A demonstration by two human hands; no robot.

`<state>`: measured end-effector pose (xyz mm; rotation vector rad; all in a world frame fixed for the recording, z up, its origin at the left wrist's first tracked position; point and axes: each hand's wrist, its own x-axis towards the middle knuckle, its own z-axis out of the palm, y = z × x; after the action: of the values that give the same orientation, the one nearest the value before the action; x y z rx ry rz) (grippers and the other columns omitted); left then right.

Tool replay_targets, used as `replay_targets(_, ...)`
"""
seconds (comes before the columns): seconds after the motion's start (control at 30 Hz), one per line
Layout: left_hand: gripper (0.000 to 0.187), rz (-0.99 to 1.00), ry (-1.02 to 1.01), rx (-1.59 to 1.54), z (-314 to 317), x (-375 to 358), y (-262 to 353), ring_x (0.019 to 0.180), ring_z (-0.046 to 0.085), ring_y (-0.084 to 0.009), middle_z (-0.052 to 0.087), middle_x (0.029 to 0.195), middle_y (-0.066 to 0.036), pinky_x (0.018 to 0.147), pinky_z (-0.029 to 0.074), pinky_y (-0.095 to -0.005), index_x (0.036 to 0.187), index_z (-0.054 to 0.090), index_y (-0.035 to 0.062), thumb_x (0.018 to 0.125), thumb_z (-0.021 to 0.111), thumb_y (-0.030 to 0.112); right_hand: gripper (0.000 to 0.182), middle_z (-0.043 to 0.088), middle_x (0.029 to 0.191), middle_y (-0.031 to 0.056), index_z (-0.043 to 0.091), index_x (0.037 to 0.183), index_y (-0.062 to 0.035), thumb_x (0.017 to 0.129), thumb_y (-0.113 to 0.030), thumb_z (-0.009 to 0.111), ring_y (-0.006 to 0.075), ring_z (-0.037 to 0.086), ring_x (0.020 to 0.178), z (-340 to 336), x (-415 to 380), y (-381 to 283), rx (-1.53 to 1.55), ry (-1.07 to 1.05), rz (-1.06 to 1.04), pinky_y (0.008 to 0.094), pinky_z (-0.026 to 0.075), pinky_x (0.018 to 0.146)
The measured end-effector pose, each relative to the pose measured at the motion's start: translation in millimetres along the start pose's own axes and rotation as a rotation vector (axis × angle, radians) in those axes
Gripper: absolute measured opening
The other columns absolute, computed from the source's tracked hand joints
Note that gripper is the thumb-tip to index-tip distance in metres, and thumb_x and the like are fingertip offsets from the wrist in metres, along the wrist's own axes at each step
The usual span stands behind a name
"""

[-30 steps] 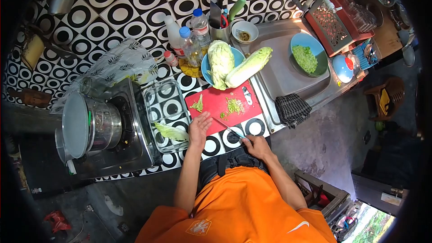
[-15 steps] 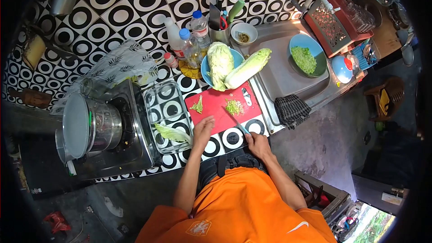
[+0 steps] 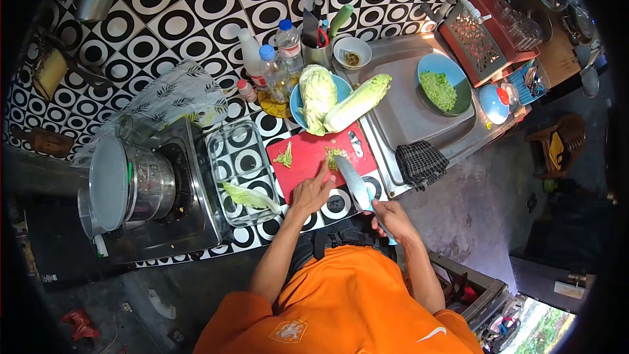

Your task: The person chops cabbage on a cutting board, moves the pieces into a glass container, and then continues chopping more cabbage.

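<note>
My right hand (image 3: 392, 218) is wrapped round the light blue handle of a knife (image 3: 354, 180), whose broad blade points up and left over the red cutting board (image 3: 298, 177). My left hand (image 3: 313, 191) reaches over the board with fingers extended, their tips beside the chopped greens (image 3: 334, 157) near the blade. A small leafy piece (image 3: 284, 155) lies on the board's left part. Behind the board, a cabbage (image 3: 318, 95) and a longer one (image 3: 359, 103) rest on a blue bowl (image 3: 298, 108). A single leaf (image 3: 247, 196) sits in the glass dish (image 3: 216, 151) at left.
At left, a large pot (image 3: 154, 183) stands on the stove (image 3: 196, 223). Bottles (image 3: 289, 46) and a utensil holder (image 3: 317, 54) stand behind the bowl. The sink (image 3: 393, 115) at right holds a bowl of shredded greens (image 3: 438, 90); a checked cloth (image 3: 419, 162) hangs over its edge.
My left hand has moved right and forward to the chopped greens. The knife now shows its broad side, and my right hand has shifted slightly right and toward my body.
</note>
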<state>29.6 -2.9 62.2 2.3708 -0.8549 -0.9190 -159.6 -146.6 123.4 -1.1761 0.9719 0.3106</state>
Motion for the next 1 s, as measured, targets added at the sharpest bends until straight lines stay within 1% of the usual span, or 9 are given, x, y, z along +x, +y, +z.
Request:
replay_targets(0.13, 0.056, 0.08, 0.178, -0.297, -0.4, 4.1, -7.6, 0.096, 0.06, -0.0421, 0.061, 0.109, -0.027, 0.084, 0.047, -0.0481, 0.145, 0.035, 0.0219, 0.093, 0.044, 0.043, 0.036, 0.06, 0.063, 0.0109, 0.064, 0.105, 0.0002, 0.094, -0.032, 0.053, 0.0246, 0.06, 0.057, -12.7, 3.9, 20.6, -0.504, 0.224, -0.305, 0.0365, 0.049, 0.059)
replay_targets(0.23, 0.051, 0.364, 0.356, -0.125, -1.4, -6.9, 4.5, 0.119, 0.046, -0.0376, 0.046, 0.133, -0.021, 0.097, 0.038, -0.0465, 0.137, 0.048, 0.0202, 0.091, 0.05, 0.041, 0.034, 0.064, 0.073, 0.0153, 0.064, 0.111, -0.0037, 0.088, -0.028, 0.058, 0.034, 0.063, 0.072, 0.3, 1.6, 24.0, -0.93, 0.475, -0.51, 0.0441, 0.05, 0.072)
replay_targets(0.37, 0.039, 0.599, 0.311, 0.179, 5.7, -23.3, 21.9, 0.133, 0.027, -0.0398, 0.035, 0.143, -0.016, 0.106, 0.018, -0.0565, 0.125, 0.061, 0.0244, 0.09, 0.051, 0.039, 0.036, 0.061, 0.078, 0.0156, 0.065, 0.114, -0.0054, 0.083, -0.024, 0.064, 0.0333, 0.061, 0.079, 15.7, 3.1, 14.4, -1.073, 0.467, -0.631, 0.0426, 0.049, 0.07)
replay_targets(0.5, 0.034, 0.48, 0.33, 0.257, 8.3, -15.9, 7.5, 0.135, 0.024, -0.0391, 0.034, 0.146, -0.013, 0.107, 0.016, -0.0553, 0.117, 0.066, 0.0285, 0.092, 0.047, 0.042, 0.037, 0.062, 0.079, 0.015, 0.064, 0.114, -0.0056, 0.082, -0.024, 0.065, 0.0332, 0.061, 0.079, 16.0, -4.8, 4.6, -1.082, 0.488, -0.675, 0.0429, 0.049, 0.071)
replay_targets(0.73, 0.047, 0.347, 0.461, 0.108, -0.4, 14.2, -18.2, 0.13, 0.033, -0.034, 0.038, 0.143, -0.016, 0.103, 0.022, -0.0515, 0.118, 0.066, 0.0174, 0.095, 0.038, 0.048, 0.037, 0.065, 0.081, 0.017, 0.065, 0.112, -0.0029, 0.081, -0.024, 0.067, 0.0346, 0.063, 0.077, -7.5, -37.3, -3.5, -0.948, 0.507, -0.539, 0.0418, 0.049, 0.07)
replay_targets(0.77, 0.056, 0.282, 0.399, 0.038, -2.3, 13.4, -17.7, 0.132, 0.034, -0.0318, 0.039, 0.143, -0.016, 0.106, 0.024, -0.046, 0.125, 0.059, 0.0084, 0.097, 0.034, 0.05, 0.036, 0.066, 0.081, 0.0177, 0.066, 0.111, -0.0027, 0.082, -0.024, 0.067, 0.0354, 0.063, 0.076, -8.7, -41.8, -6.5, -0.881, 0.513, -0.513, 0.0415, 0.049, 0.069)
replay_targets(0.83, 0.062, 0.266, 0.334, -0.66, 10.5, 23.3, -19.4, 0.135, 0.032, -0.0305, 0.039, 0.144, -0.016, 0.108, 0.024, -0.0433, 0.13, 0.052, 0.0022, 0.098, 0.031, 0.051, 0.031, 0.068, 0.085, 0.0209, 0.067, 0.108, -0.0019, 0.084, -0.022, 0.065, 0.0343, 0.066, 0.072, -12.9, -41.4, -3.2, -0.723, 0.505, -0.531, 0.0384, 0.05, 0.065)
replay_targets(0.9, 0.084, 0.058, 0.244, -1.289, 13.8, 23.6, -8.3, 0.131, 0.038, -0.0275, 0.045, 0.14, -0.015, 0.108, 0.027, -0.0347, 0.137, 0.039, -0.0057, 0.094, 0.024, 0.064, 0.03, 0.068, 0.087, 0.0216, 0.067, 0.109, -0.0014, 0.086, -0.021, 0.065, 0.0308, 0.067, 0.073, -5.6, -41.2, -5.5, -0.604, 0.405, -0.541, 0.0362, 0.05, 0.065)
replay_targets(1.0, 0.094, -0.108, -0.028, -2.035, -5.2, 0.9, 11.5, 0.132, 0.037, -0.0278, 0.045, 0.141, -0.016, 0.109, 0.026, -0.0357, 0.138, 0.04, -0.0034, 0.086, 0.027, 0.074, 0.029, 0.068, 0.089, 0.0219, 0.067, 0.109, -0.0007, 0.088, -0.02, 0.064, 0.0242, 0.067, 0.073, 9.8, -29.8, 2.0, -0.556, 0.262, -0.659, 0.0317, 0.05, 0.065)
